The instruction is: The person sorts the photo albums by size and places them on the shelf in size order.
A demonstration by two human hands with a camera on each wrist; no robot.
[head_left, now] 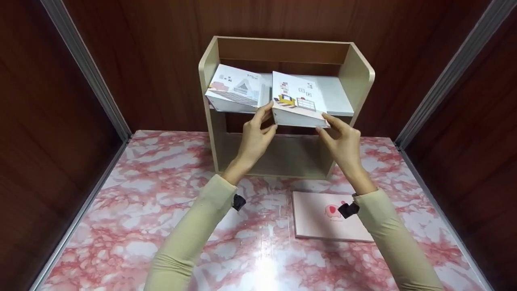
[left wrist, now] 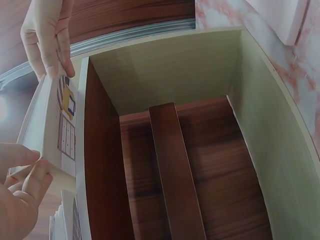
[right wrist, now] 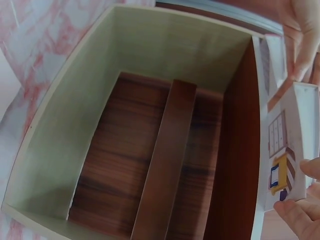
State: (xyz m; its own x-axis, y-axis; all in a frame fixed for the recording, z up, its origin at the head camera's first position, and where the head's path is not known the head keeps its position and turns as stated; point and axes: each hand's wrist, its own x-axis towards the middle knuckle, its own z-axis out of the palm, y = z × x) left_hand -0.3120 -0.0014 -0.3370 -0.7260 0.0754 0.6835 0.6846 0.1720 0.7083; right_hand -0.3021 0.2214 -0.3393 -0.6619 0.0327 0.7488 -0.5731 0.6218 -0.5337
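Both hands hold a thick white illustrated book by its front corners at the upper shelf of a small wooden bookshelf. My left hand pinches the left corner, thumb below and fingers on the cover side. At the right corner, my right hand grips in the same way. The book's front edge juts out past the shelf; its picture has a yellow vehicle. Left of it, a second white book lies on the shelf, tilted. From below, the left wrist view shows the held book's underside.
A pink book-like item with an elephant picture lies on the pink marbled tabletop, under the right forearm. Below the upper shelf is a lower compartment. Dark wooden panels and metal rails enclose the space.
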